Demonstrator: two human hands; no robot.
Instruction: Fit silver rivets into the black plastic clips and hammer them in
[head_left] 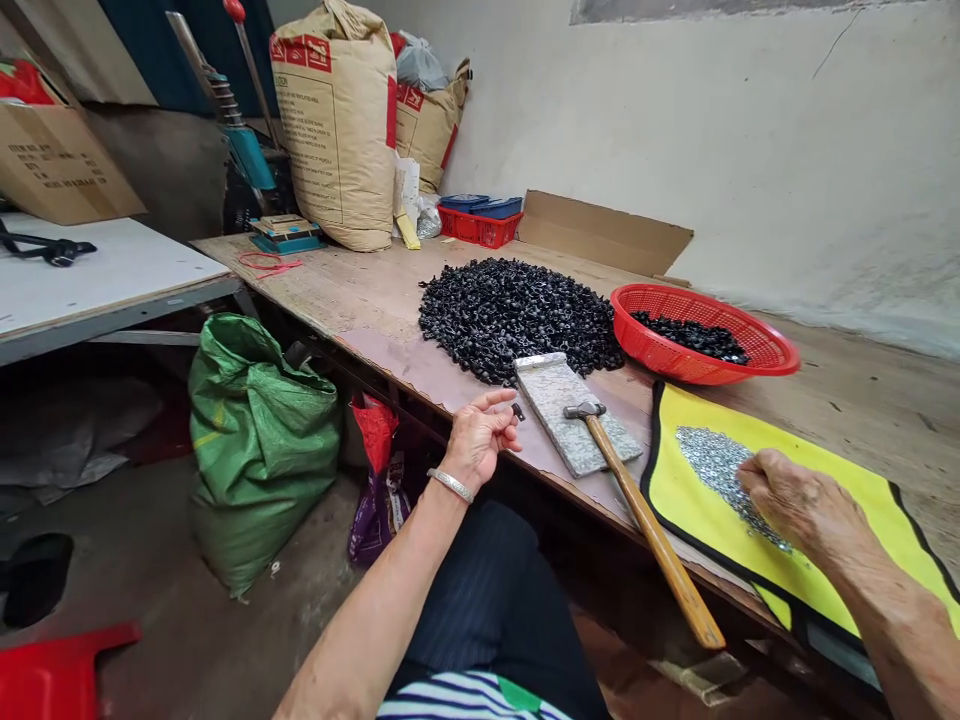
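Over the workbench [315, 285], a small black piece [517, 411] sits beside left-hand fingers [504, 423].

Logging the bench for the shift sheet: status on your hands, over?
Left hand by small dark piece. Right hand on silvery bits, yellow mat. Hammer on stone slab between them.

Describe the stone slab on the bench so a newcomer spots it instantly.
On the long wooden workbench, find the heap of small black pieces. Against its near edge lies a speckled grey stone slab, set at a slant. Only it has a wooden-handled hammer resting on it, the handle running out over the bench edge.
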